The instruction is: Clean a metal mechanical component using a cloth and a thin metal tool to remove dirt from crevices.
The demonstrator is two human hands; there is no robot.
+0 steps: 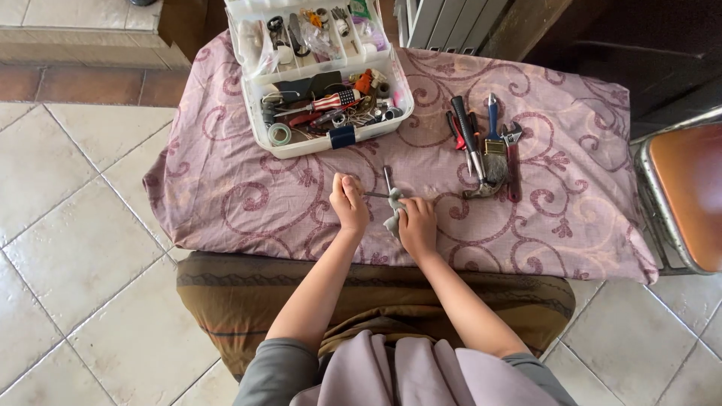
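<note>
My left hand (349, 201) pinches one end of a thin metal tool (377, 195) that lies across the purple patterned cloth (226, 188). My right hand (417, 225) grips a small grey rag (393, 214) pressed against the same tool, where a short grey metal shaft (387, 179) sticks up toward the toolbox. Both hands rest on the cloth near the table's front edge.
An open white plastic toolbox (331, 139) full of small tools stands at the back. A hammer (472, 150), red-handled pliers (456, 128), a paintbrush (494, 146) and a red wrench (512, 162) lie to the right. An orange-seated metal chair (688, 195) stands at far right.
</note>
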